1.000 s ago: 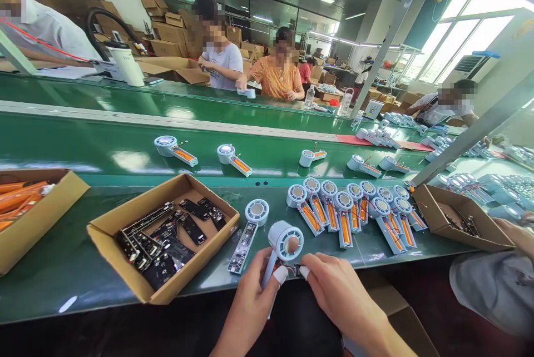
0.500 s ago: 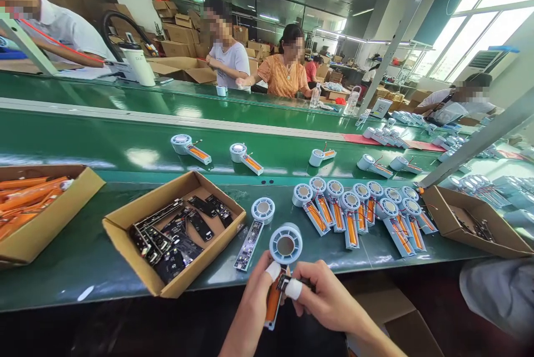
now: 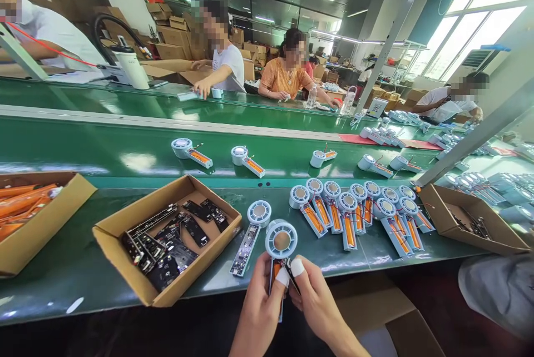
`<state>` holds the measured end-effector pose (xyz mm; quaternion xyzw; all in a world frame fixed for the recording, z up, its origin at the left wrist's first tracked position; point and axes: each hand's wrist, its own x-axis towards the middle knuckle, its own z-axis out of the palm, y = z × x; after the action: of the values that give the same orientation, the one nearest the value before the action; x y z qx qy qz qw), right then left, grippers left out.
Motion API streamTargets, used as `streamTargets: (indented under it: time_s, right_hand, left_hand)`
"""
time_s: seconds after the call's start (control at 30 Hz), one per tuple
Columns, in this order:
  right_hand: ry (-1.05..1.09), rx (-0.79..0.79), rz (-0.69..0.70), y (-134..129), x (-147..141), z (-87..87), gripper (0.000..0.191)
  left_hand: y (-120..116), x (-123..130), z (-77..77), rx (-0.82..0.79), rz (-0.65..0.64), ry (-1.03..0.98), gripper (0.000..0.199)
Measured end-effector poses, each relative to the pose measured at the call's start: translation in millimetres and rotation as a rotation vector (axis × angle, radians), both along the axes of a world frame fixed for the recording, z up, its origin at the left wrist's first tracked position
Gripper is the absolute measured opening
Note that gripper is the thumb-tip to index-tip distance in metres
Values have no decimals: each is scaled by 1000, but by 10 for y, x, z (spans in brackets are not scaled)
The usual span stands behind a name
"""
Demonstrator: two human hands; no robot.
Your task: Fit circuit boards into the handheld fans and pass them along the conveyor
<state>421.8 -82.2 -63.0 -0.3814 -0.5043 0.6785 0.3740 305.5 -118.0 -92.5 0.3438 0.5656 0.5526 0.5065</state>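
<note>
My left hand [image 3: 263,298] is wrapped round the handle of a light-blue handheld fan housing [image 3: 281,239], its round slotted head pointing away from me. An orange battery shows inside the open handle. My right hand [image 3: 312,296] pinches a dark circuit board [image 3: 294,278] against the right side of the handle, near the neck; fingers hide most of it. Both thumbs wear white coverings. Just beyond, on the bench, lies another fan housing [image 3: 259,213] with a circuit board [image 3: 245,249] seated along its handle.
A cardboard box of circuit boards [image 3: 167,296] stands left, with a box of orange batteries [image 3: 50,223] farther left. Several fan housings [image 3: 347,201] lie grouped right, before another box [image 3: 479,234]. More units rest on the green conveyor [image 3: 104,145]. Co-workers [image 3: 287,76] sit opposite.
The circuit board has swung from lying across the handle to a steeper angle beside it. My hands have drawn closer together. Across the belt, a co-worker has reached toward a light-blue part.
</note>
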Motion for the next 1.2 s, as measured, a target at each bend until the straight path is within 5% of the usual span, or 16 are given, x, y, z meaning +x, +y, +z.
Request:
streamTargets:
  time_s: [0.23, 0.43, 0.57, 0.73, 0.87, 1.03, 1.2]
  right_hand:
    - [-213, 315, -201, -321, 38, -232, 44]
    - [-458, 705, -341, -270, 49, -277, 43]
    - [-675, 842, -282, -215, 15, -235, 57]
    - [-1146, 892, 10, -181, -18, -228, 81]
    - [-1174, 1011, -21, -116, 19, -189, 77]
    - [-1073, 978, -91, -37, 133, -165, 72]
    - [-1243, 859, 9, 150, 118, -94, 71]
  left_hand:
    - [50, 42, 91, -1, 124, 149, 45]
    - [79, 54, 145, -67, 56, 42, 51]
    - [29, 59, 96, -57, 45, 12, 60]
    - [71, 131, 47, -17, 72, 109, 60]
    - [139, 134, 34, -72, 91, 121, 56]
    - [149, -148, 158, 101, -18, 492, 44]
    - [165, -466, 137, 243, 181, 1117, 44]
